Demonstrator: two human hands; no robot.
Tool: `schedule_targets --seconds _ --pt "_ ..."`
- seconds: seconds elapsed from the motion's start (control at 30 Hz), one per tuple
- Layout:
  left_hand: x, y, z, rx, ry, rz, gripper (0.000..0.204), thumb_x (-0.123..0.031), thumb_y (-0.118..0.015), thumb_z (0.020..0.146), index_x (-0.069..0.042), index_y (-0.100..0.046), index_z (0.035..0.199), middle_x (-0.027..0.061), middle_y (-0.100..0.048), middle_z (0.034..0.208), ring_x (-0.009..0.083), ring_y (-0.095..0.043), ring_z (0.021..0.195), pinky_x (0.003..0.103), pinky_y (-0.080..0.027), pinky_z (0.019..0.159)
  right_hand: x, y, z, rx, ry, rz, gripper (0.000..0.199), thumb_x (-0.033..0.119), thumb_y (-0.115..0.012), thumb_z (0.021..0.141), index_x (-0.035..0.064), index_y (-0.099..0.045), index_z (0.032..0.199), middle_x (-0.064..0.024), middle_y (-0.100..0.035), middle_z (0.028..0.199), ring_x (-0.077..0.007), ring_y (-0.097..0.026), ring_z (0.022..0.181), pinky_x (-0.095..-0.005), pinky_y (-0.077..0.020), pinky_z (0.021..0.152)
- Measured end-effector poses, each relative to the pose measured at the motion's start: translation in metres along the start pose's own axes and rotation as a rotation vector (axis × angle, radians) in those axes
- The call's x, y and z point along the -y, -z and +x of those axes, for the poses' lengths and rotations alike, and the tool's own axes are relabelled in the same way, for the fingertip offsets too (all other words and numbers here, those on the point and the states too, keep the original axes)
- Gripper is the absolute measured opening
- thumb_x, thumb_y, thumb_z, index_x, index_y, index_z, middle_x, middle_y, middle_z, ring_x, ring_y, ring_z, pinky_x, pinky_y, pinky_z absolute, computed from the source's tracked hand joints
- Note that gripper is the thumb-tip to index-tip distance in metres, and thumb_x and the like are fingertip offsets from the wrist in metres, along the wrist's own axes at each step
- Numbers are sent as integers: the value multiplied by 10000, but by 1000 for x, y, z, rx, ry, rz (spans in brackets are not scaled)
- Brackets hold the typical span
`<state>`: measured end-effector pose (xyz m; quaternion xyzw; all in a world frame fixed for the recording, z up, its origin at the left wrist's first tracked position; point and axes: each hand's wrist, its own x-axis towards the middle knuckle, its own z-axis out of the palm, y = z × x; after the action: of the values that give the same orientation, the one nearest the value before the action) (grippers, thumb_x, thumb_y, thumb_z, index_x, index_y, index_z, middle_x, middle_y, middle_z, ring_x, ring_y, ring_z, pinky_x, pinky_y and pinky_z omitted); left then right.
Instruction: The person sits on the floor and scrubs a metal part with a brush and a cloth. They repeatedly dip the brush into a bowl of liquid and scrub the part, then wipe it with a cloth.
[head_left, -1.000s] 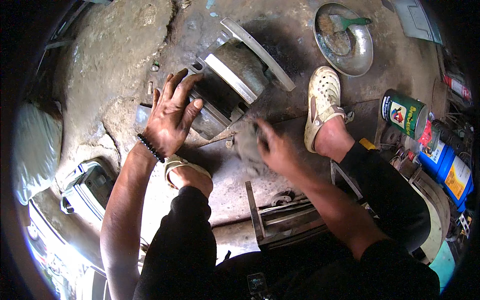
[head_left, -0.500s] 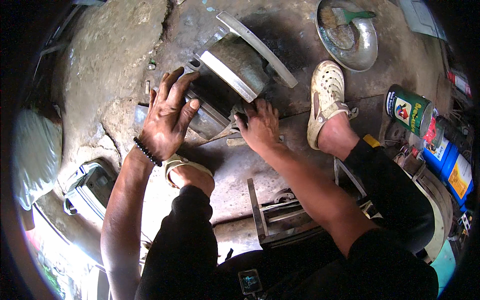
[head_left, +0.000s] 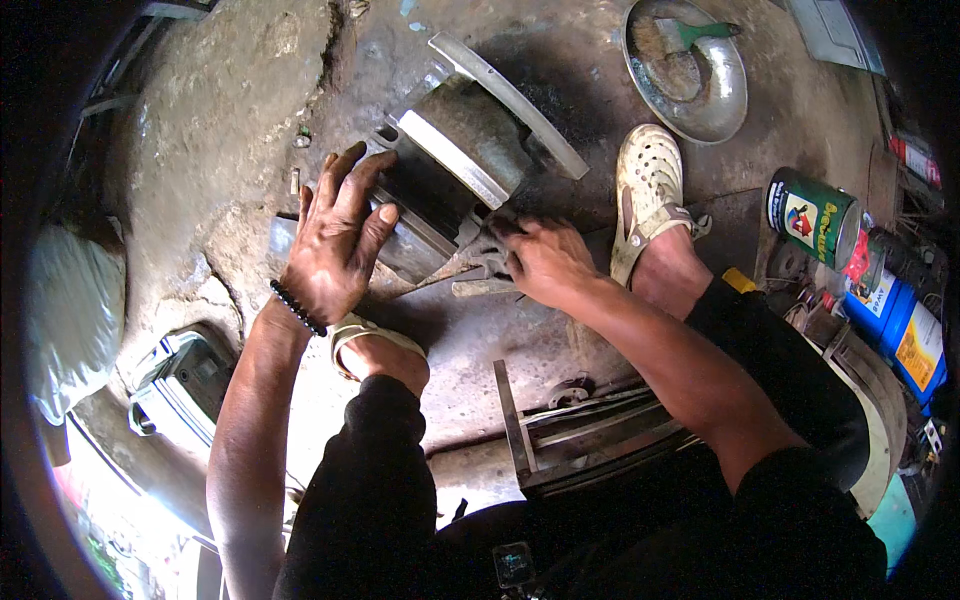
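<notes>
A heavy grey metal part (head_left: 470,135) with a curved flange and a bright machined edge lies on the floor between my feet. My left hand (head_left: 335,235), a dark bead bracelet at its wrist, rests against the part's left end with fingers stretched out and nothing gripped. A crumpled grey rag (head_left: 486,247) is bunched in the closed fingers of my right hand (head_left: 555,262), at the near right corner of the part. The rag hides some of that corner.
At the far right lies a metal pan (head_left: 735,95) with a green-handled brush (head_left: 700,33). A green can (head_left: 805,220) and a blue container (head_left: 905,340) stand to the right. A metal frame (head_left: 590,430) sits near me; a dark case (head_left: 185,375) is at left.
My right hand has drawn back to the right and slightly nearer, pulling the rag outward from the part's corner. The left hand has stayed in place.
</notes>
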<state>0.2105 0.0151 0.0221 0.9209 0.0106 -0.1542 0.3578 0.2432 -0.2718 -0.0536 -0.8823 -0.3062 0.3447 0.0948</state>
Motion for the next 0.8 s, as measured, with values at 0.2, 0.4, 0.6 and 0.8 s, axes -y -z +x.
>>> schedule_targets --seconds 0.2,0.4,0.6,0.8 --pt "1 -1 -1 8 11 -14 473 -382 -479 1041 -166 -430 1459 226 -336 1546 435 -261 1470 655 -130 1179 2 -13 15 -143 87 -72 499 180 -636 862 175 -607 1360 -222 -607 1237 -377 -654 1025 -467 -541 898" --pt "0 -2 -1 -1 13 -6 477 -394 -480 1041 -167 -431 1458 220 -341 1544 427 -263 1472 642 -143 1184 -1 -3 12 2 -27 -44 501 166 -621 867 151 -599 1367 -233 -641 1148 -385 -664 1009 -491 -536 890" --pt "2 -2 -1 -6 1 1 486 -399 -472 1042 -172 -422 1469 215 -347 1540 422 -284 1465 646 -139 1183 12 -6 -10 -50 -171 179 434 207 -571 935 54 -571 1341 -276 -633 1173 -426 -646 1032 -494 -540 896" --pt "2 -4 -1 -24 0 -14 483 -402 -465 1043 -179 -422 1469 208 -362 1531 417 -321 1448 646 -139 1182 14 -32 16 -311 -33 104 427 207 -547 963 30 -540 1351 -253 -609 1167 -427 -619 1038 -498 -524 906"
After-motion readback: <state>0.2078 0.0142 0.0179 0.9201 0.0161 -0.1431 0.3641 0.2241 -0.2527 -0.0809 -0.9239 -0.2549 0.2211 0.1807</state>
